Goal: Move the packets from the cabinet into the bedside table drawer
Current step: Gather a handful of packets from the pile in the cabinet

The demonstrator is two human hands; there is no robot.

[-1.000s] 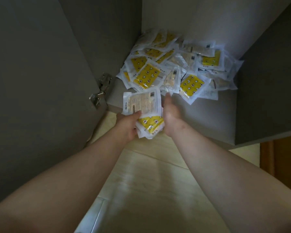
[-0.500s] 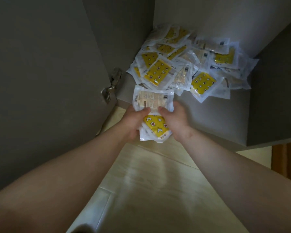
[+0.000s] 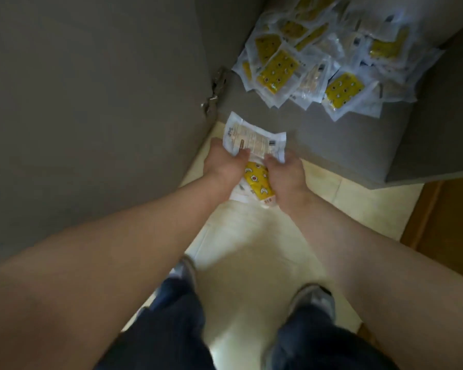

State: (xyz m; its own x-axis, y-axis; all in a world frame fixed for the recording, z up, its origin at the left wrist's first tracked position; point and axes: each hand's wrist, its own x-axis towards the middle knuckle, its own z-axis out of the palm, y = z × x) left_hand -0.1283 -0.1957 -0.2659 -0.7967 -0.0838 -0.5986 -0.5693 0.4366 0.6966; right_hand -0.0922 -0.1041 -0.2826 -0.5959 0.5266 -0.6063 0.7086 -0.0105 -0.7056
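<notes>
Pale floor tiles [image 3: 251,244] run up to the front edge of the cabinet shelf [image 3: 332,145], and the grey cabinet door [image 3: 91,102] stands open on my left. Most of the load, a loose heap of packets [image 3: 318,62], lies toward the shelf's back corner. I have a small bundle of packets [image 3: 254,161] just off the front edge, over the tiles, held between both hands. My left hand [image 3: 222,166] grips it from the left with the thumb pressed on the white printed packet on top. My right hand [image 3: 286,174] grips it from the right, thumb down beside the other thumb. The remaining fingers curl under the bundle, and I cannot see how they lie. A yellow packet shows lower down, between my palms. These slick wrappers will likely slide on each other, so I should square the bundle up and keep my thumbs firm. I should also carry it level to the bedside table drawer, which is out of view.
</notes>
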